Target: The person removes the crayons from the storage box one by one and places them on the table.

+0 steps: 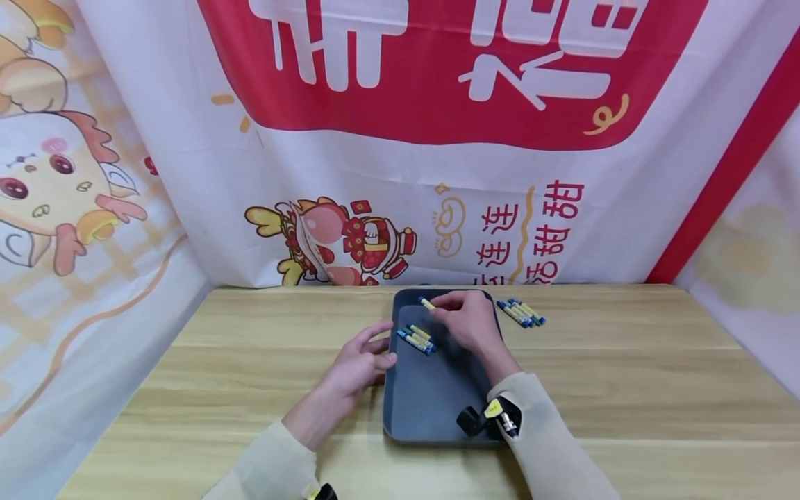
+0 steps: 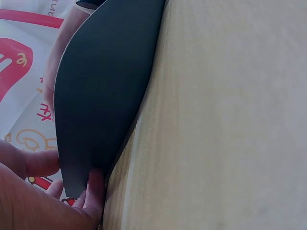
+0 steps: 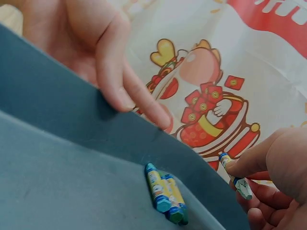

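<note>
Head view shows a crayon [image 1: 427,303] pinched between thumb and fingertips of the right hand [image 1: 467,321], held just above the far end of the dark tray [image 1: 431,403]. The grip is at one end of the stick, which leaves the other end free. A small cluster of crayons [image 1: 416,338] already lies inside the tray near its left wall, side by side. The left hand [image 1: 359,364] grasps nothing: its straight fingers rest against the outside of the tray's left rim, probably steadying it so it does not slide on the tabletop [image 1: 625,389]. Another group of loose crayons [image 1: 521,312] lies on the wood just beside the tray's far right corner, within easy reach. A printed banner [image 1: 437,139] hangs behind.
</note>
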Action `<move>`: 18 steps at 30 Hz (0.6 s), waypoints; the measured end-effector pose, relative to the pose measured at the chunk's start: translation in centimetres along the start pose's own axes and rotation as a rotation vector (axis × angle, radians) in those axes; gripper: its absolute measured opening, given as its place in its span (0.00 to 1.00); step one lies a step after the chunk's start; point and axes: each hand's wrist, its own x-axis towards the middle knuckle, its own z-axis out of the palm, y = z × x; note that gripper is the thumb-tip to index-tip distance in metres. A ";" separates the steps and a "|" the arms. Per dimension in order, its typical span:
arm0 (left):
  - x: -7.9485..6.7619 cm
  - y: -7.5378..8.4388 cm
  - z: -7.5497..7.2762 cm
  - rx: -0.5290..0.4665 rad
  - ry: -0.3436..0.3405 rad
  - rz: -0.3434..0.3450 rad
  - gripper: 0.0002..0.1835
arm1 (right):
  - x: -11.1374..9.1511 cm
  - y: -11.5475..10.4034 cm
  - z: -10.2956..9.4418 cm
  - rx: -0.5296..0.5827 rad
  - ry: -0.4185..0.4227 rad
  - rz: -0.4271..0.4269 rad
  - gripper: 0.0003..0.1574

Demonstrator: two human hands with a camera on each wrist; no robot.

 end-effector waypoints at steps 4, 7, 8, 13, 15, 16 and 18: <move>0.0 0.1 0.1 0.007 0.000 0.000 0.36 | 0.0 0.2 -0.4 0.018 0.016 -0.018 0.10; 0.0 0.1 0.2 0.011 0.002 -0.004 0.36 | 0.1 0.3 -0.6 0.028 0.025 -0.040 0.10; 0.0 0.1 0.2 0.011 0.002 -0.004 0.36 | 0.1 0.3 -0.6 0.029 0.027 -0.043 0.10; 0.0 0.1 0.2 0.010 0.003 -0.006 0.35 | 0.1 0.1 -0.7 0.039 0.034 -0.055 0.10; 0.0 0.1 0.1 0.012 0.002 -0.002 0.35 | 0.1 0.0 -0.8 0.045 0.043 -0.064 0.10; 0.0 0.1 0.1 0.010 0.003 -0.001 0.35 | 0.2 -0.1 -0.8 0.051 0.047 -0.071 0.10; -0.1 0.1 0.1 0.010 0.004 0.002 0.35 | 0.2 -0.2 -1.0 0.060 0.055 -0.084 0.10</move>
